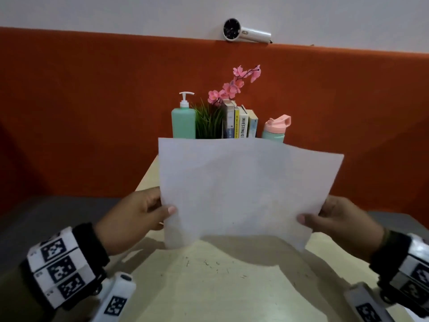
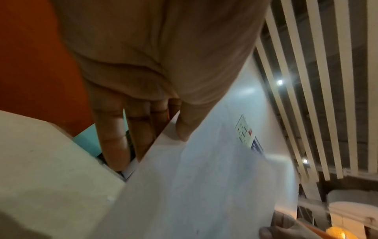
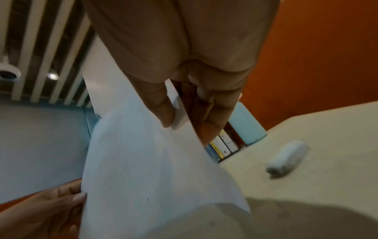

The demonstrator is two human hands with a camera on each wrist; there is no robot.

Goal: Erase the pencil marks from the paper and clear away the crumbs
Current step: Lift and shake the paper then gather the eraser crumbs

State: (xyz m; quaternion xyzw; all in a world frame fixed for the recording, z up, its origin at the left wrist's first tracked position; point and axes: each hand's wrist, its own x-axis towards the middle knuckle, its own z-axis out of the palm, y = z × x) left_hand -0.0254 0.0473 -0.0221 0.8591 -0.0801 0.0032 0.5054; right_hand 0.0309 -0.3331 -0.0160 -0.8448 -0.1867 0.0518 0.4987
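Note:
A white sheet of paper (image 1: 243, 191) is held up in the air above the beige desk (image 1: 209, 298), its top edge tipped away from me. My left hand (image 1: 166, 209) pinches its left edge, thumb in front and fingers behind. My right hand (image 1: 310, 218) pinches the right edge the same way. Small dark eraser crumbs (image 1: 209, 263) lie scattered on the desk below the sheet. The left wrist view shows the thumb (image 2: 184, 129) on the paper (image 2: 194, 186). In the right wrist view the thumb (image 3: 163, 113) presses the paper (image 3: 143, 169).
A mint pump bottle (image 1: 183, 123), a green plant (image 1: 209, 122), several books (image 1: 240, 124) and a pink-lidded bottle (image 1: 276, 130) stand at the desk's back edge against an orange partition (image 1: 92, 112). A whitish roll-shaped object (image 3: 288, 159) lies on the desk to the right.

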